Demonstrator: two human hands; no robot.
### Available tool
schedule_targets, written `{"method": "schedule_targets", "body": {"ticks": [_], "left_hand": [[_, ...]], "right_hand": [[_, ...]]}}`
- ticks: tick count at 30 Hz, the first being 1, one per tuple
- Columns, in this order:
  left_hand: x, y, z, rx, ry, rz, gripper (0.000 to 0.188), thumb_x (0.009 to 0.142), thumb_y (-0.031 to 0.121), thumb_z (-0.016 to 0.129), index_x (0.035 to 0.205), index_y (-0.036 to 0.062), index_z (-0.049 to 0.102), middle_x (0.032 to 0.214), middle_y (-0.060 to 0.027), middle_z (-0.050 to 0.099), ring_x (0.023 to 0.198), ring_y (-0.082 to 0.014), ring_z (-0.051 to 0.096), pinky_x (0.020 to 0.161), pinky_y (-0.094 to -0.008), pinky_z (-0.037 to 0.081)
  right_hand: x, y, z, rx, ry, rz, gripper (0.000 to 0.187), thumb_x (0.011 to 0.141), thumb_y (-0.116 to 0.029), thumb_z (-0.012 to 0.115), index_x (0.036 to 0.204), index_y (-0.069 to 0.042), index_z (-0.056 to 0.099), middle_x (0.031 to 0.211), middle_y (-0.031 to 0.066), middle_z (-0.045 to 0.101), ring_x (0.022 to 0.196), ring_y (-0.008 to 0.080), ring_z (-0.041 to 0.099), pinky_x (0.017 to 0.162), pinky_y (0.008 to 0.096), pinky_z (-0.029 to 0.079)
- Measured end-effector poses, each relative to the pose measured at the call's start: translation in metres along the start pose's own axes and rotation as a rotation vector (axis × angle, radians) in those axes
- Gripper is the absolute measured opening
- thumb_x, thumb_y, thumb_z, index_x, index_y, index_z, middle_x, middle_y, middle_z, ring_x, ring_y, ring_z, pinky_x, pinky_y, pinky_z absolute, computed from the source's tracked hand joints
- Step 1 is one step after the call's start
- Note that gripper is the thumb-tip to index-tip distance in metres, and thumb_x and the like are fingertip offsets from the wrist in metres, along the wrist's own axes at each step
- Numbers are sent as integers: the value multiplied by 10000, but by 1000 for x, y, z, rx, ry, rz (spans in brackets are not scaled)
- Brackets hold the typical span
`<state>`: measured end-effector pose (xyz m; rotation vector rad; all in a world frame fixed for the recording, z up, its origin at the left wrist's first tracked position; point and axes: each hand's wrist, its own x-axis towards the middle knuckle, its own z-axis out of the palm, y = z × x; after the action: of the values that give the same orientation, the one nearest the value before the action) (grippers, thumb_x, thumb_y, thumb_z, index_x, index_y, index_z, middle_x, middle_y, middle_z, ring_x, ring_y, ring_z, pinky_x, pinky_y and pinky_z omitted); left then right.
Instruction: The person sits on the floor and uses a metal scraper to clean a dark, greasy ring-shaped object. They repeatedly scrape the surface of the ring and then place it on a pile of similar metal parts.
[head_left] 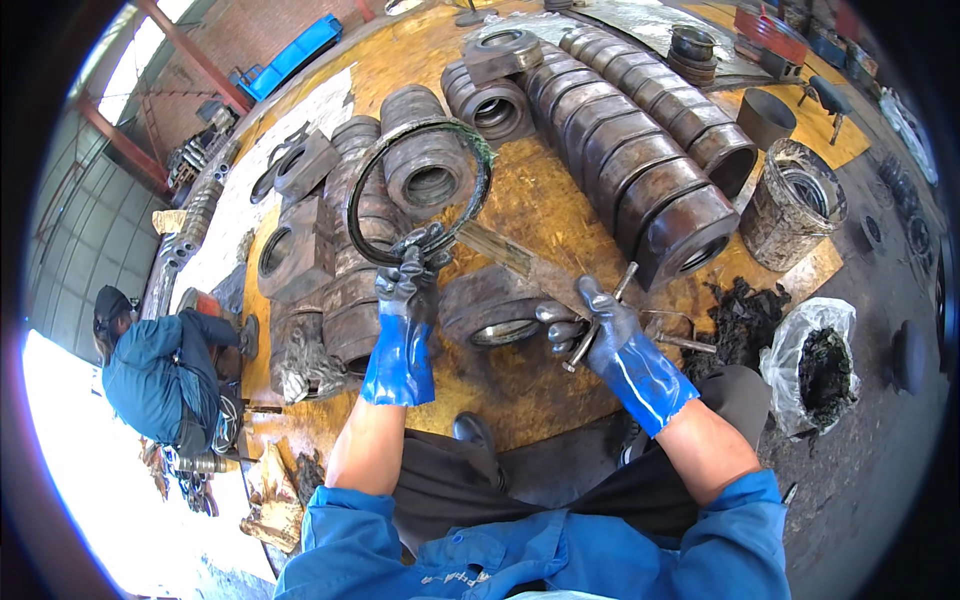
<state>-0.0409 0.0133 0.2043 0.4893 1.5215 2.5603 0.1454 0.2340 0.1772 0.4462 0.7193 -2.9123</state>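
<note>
Head view:
1. Left hand (408, 280), blue-gloved, fingers curled, grips large dark ring (356, 200) at its near edge; ring held up left of centre.
2. Right hand (612, 335), same glove, closed around handle of flat scraper-like tool (545, 275); tip at ring's right near side, contact unclear.
3. Heavy ring row (625, 160) far right; plastic bag (843, 345) near right; co-worker (165, 365) left.

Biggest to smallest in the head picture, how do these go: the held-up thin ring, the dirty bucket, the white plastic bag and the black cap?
In the head view:
1. Thin ring in the left hand
2. Dirty bucket and white plastic bag, too alike to rank
3. Black cap
</note>
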Motion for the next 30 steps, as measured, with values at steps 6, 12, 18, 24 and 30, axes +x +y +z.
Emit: {"method": "schedule_targets", "body": {"ticks": [6, 12, 18, 24, 30], "left_hand": [[2, -2, -15, -2, 8, -10, 268, 946, 72, 593, 1177, -61, 564, 1167, -205, 650, 728, -156, 670, 588, -216, 548], [-3, -2, -26, 242, -87, 87, 237, 943, 93, 607, 1131, -51, 613, 1125, -191, 673, 724, -153, 667, 572, -237, 550], [-17, 17, -12, 493, -88, 11, 202, 956, 101, 587, 1093, -30, 655, 1056, -155, 706, 783, -152, 675, 686, -271, 541], [-19, 23, -16, 486, -235, 3, 182, 955, 88, 580, 1065, -35, 657, 1048, -142, 710, 821, -153, 673, 713, -276, 538], [-24, 29, -17, 554, -294, -108, 167, 955, 91, 586, 1068, -11, 651, 1050, -138, 707, 901, -185, 672, 793, -303, 531]], "right_hand": [[-1, -4, 3, -83, 73, -137, 500, 950, -430, 562, 1177, 15, 593, 926, 231, 702, 620, 261, 669, 535, 374, 548], [-8, -20, 1, -167, 62, -220, 549, 934, -474, 584, 1170, 22, 602, 931, 218, 703, 628, 217, 666, 529, 330, 537], [-18, -31, 1, -230, 91, -302, 639, 922, -497, 598, 1211, 72, 570, 883, 189, 667, 635, 158, 584, 542, 262, 461], [-16, -53, -10, -215, 8, -300, 89, 855, -116, 558, 820, -61, 619, 798, 173, 631, 560, 126, 478, 467, 236, 377], [-35, -57, 9, -518, 141, -460, 158, 903, -254, 612, 884, -100, 643, 816, 104, 694, 631, 122, 603, 546, 252, 484]]}}
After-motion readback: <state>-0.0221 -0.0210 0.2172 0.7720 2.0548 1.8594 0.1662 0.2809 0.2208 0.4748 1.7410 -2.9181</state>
